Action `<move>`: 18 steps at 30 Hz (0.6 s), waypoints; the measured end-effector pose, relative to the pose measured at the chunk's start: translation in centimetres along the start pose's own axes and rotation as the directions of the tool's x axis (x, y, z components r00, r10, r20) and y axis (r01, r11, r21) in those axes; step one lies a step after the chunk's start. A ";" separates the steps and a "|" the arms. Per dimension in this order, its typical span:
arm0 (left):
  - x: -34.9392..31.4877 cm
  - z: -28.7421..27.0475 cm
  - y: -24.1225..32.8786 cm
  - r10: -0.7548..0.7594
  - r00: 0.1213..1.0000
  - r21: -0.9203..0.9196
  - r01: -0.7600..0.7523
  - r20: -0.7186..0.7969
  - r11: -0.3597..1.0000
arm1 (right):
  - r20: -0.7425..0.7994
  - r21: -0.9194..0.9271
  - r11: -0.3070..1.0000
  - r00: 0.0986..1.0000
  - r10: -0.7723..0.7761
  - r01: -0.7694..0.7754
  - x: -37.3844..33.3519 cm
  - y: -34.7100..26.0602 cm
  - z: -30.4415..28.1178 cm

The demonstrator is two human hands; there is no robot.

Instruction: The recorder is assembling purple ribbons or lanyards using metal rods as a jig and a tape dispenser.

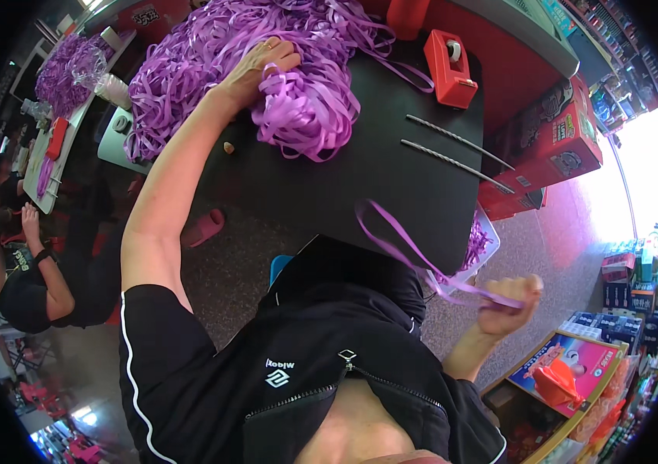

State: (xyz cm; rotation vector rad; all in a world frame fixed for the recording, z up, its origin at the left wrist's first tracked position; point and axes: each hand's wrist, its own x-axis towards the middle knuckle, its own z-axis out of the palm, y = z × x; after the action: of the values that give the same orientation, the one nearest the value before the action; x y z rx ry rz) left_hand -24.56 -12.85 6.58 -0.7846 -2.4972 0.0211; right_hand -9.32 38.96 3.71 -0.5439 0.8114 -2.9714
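A big tangled heap of shiny purple ribbon (189, 46) covers the far left of the black table (329, 185). My left hand (267, 66) reaches into the heap, its fingers curled over some loops; a thick bunch hangs just to the right of it. Off the table's right side, my right hand (511, 305) is closed around a loose purple ribbon strip (398, 232). That strip loops through the air over the near table edge. Two thin metal rods (460, 158) lie side by side at the table's right, their ends sticking out past the edge.
At the back right stands a red tape dispenser (450, 69). Beside the table are red cartons (553, 139) and a white container (487, 247) with purple pieces. A co-worker (31, 286) sits left, near another table (42, 166). A pink slipper (206, 226) lies on the floor.
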 end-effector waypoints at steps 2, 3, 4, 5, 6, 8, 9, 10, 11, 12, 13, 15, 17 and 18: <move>0.6 -0.4 -0.1 0.022 1.000 0.003 -0.022 0.019 1.000 | -0.008 -0.036 0.996 0.996 -0.084 0.084 0.0 -3.6 -0.5; 1.0 -0.6 -0.2 0.042 0.997 0.025 -0.043 0.058 0.999 | -0.021 -0.047 0.994 0.995 -0.101 0.100 -0.1 -4.9 -0.8; 2.0 -0.7 -0.1 0.076 0.993 0.038 -0.079 0.090 0.996 | -0.190 -0.340 0.940 0.979 -0.070 0.001 -0.2 -6.2 -1.0; 3.2 -0.9 1.0 0.117 0.993 -0.027 -0.117 0.012 0.993 | -0.382 -0.588 0.797 0.916 -0.120 -0.141 -1.0 -7.7 -0.5; 2.5 -0.1 -0.9 0.053 0.983 -0.081 -0.039 0.176 0.996 | -0.361 -0.807 0.520 0.931 -0.059 -0.280 -0.3 -8.2 0.6; 2.3 -4.7 0.3 -0.067 0.887 -0.371 0.259 0.458 0.892 | -0.367 -0.928 0.034 0.928 0.063 -0.370 2.4 -8.2 1.8; 2.2 -6.0 0.2 -0.154 0.854 -0.281 0.326 0.497 0.902 | -0.350 -0.935 -0.100 0.928 0.123 -0.340 3.4 -8.4 2.3; 3.1 -8.2 2.0 -0.221 0.827 -0.252 0.394 0.517 0.884 | -0.302 -0.953 -0.083 0.941 0.151 -0.292 4.1 -8.5 2.5; 4.3 -11.6 3.4 -0.232 0.781 -0.242 0.437 0.579 0.866 | -0.230 -0.973 -0.043 0.954 0.194 -0.226 4.7 -8.8 2.7; 4.6 -12.6 4.8 -0.249 0.863 -0.227 0.375 0.439 0.899 | -0.248 -0.969 -0.047 0.953 0.173 -0.244 5.2 -9.0 2.8; 5.4 -12.7 6.1 -0.257 0.896 -0.185 0.339 0.361 0.922 | -0.266 -0.964 -0.059 0.941 0.208 -0.260 5.8 -9.1 3.3; 8.4 -12.0 10.8 -0.224 0.956 -0.281 0.271 0.189 0.921 | -0.286 -0.958 -0.071 0.929 0.234 -0.277 6.6 -9.3 3.6; 12.1 -9.9 17.2 -0.175 0.967 -0.581 0.251 0.184 0.775 | -0.157 -0.978 0.105 0.967 0.200 -0.180 6.9 -9.3 3.2; 13.4 -8.8 19.8 -0.144 0.951 -0.707 0.300 0.273 0.641 | -0.155 -0.978 0.109 0.969 0.195 -0.179 7.0 -9.2 3.3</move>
State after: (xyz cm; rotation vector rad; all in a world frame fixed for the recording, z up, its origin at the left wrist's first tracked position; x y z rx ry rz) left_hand -19.17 9.65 17.33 -0.7765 -2.7583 -1.1443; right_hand -14.09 44.64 13.19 -0.3343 2.6121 -1.6697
